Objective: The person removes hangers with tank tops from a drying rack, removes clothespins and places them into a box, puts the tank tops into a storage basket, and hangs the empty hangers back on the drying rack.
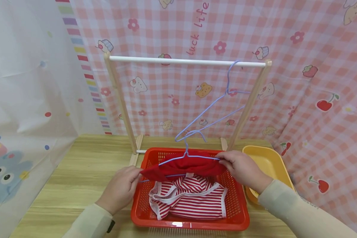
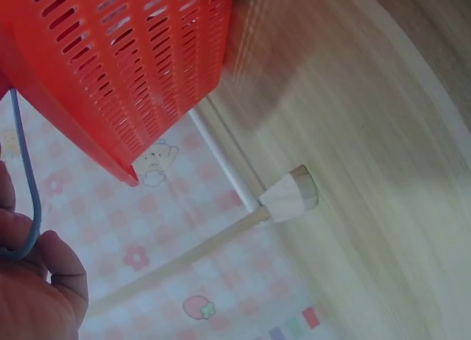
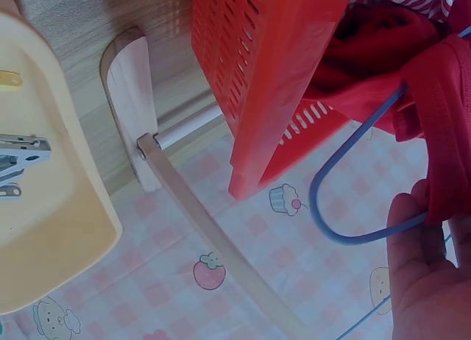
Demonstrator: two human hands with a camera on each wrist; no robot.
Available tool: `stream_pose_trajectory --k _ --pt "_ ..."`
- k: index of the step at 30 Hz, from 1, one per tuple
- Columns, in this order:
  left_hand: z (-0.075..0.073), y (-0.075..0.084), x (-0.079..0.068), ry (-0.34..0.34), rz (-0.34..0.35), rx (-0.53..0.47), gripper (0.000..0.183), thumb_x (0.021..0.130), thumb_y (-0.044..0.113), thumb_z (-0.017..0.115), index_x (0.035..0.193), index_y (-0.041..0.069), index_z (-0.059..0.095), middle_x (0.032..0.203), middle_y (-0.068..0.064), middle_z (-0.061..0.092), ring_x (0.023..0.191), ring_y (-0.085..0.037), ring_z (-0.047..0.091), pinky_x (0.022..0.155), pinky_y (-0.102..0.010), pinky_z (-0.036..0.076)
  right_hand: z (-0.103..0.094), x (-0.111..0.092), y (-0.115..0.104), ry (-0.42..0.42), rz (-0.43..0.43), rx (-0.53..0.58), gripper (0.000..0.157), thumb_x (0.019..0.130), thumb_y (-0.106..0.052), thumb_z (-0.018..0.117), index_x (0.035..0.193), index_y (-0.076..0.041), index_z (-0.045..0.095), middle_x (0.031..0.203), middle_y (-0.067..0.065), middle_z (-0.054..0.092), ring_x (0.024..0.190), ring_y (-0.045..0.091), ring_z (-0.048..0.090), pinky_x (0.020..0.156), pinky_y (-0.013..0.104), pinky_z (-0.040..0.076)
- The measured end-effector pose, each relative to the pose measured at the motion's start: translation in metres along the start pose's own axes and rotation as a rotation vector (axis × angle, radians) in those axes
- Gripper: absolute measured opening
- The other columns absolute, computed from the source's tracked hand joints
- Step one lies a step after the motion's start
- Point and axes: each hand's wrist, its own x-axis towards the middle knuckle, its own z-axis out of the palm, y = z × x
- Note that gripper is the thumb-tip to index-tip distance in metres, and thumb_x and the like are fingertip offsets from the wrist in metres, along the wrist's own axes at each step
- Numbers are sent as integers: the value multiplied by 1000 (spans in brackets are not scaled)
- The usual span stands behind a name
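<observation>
A red garment (image 1: pixel 193 165) is partly on a blue wire hanger (image 1: pixel 172 160), held over the back of a red basket (image 1: pixel 232 225). My left hand (image 1: pixel 122 186) grips the hanger's left end beside the cloth; the left wrist view shows fingers (image 2: pixel 62 270) around the wire. On the other side, my right hand (image 1: pixel 244 168) pinches the garment's edge with the hanger wire. In the right wrist view, the hanger's bent end sticks out past the red cloth (image 3: pixel 449 126). A red-and-white striped garment (image 1: pixel 199 205) lies crumpled in the basket.
Behind the basket stands a wooden rack with a white rail (image 1: pixel 172 60). A second blue hanger (image 1: pixel 206 109) hangs at the rail's right end. On the right, a yellow tray (image 1: pixel 278 155) holds metal clips (image 3: pixel 18 152). A checked cloth (image 1: pixel 178 29) covers the back.
</observation>
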Motion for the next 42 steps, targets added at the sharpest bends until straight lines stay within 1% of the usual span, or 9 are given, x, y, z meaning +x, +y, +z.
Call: stream_pose_trajectory --k 8,14,21,23,27,32,35,38,42 --pt "2 -2 -2 -3 -58 -63 19 104 7 61 111 18 75 100 8 71 97 -10 65 90 -43 59 -1 -2 1 5 2 -5 17 96 -8 74 111 -16 76 98 -3 77 90 15 72 85 44 61" --pt "1 -1 -3 -4 -76 -58 19 104 7 60 113 16 75 100 6 70 94 -10 66 88 -44 60 -1 -2 3 10 5 -3 17 96 -6 74 110 -15 76 99 -2 77 92 17 73 86 46 61" --pt "-1 -1 -3 -41 -173 -78 18 107 13 58 114 17 74 103 2 73 95 -15 70 92 -48 61 -4 -4 3 18 4 -5 17 95 -4 74 110 -14 76 101 1 78 95 21 74 88 48 61" --pt "-1 -1 -4 -32 -172 -72 17 107 14 59 114 17 74 104 2 74 94 -15 71 91 -48 62 -4 -4 3 26 -1 -9 17 95 -4 74 109 -14 76 101 1 78 95 22 74 88 48 61" --pt "0 -2 -4 -8 -142 -49 15 106 14 60 112 19 73 102 4 76 90 -12 71 84 -43 62 -5 -5 4 40 -1 -22 16 95 -5 75 108 -14 76 101 1 78 95 23 74 88 48 60" --pt "0 -4 -5 -21 -109 -24 15 104 12 63 113 21 72 95 9 75 85 -8 69 80 -40 61 -4 -5 5 33 21 -34 12 95 -7 75 105 -14 75 97 1 77 90 20 72 84 46 61" --pt "-1 -4 -5 -35 -104 -33 12 104 13 63 110 21 71 92 10 72 83 -7 66 79 -39 60 -4 -5 5 32 23 -36 11 95 -7 75 103 -15 74 94 0 75 87 18 70 82 45 60" --pt "-2 -5 -5 -39 -106 -58 9 105 14 62 103 20 68 91 9 69 83 -8 65 78 -38 60 -4 -4 6 37 15 -38 12 95 -6 75 102 -15 73 92 0 75 86 19 70 81 46 60" --pt "-3 -7 -5 -31 -100 -90 13 106 14 60 96 20 65 95 8 72 89 -12 71 80 -41 61 -4 -3 6 34 20 -32 12 94 -6 75 101 -16 74 93 0 75 87 20 70 82 47 60"
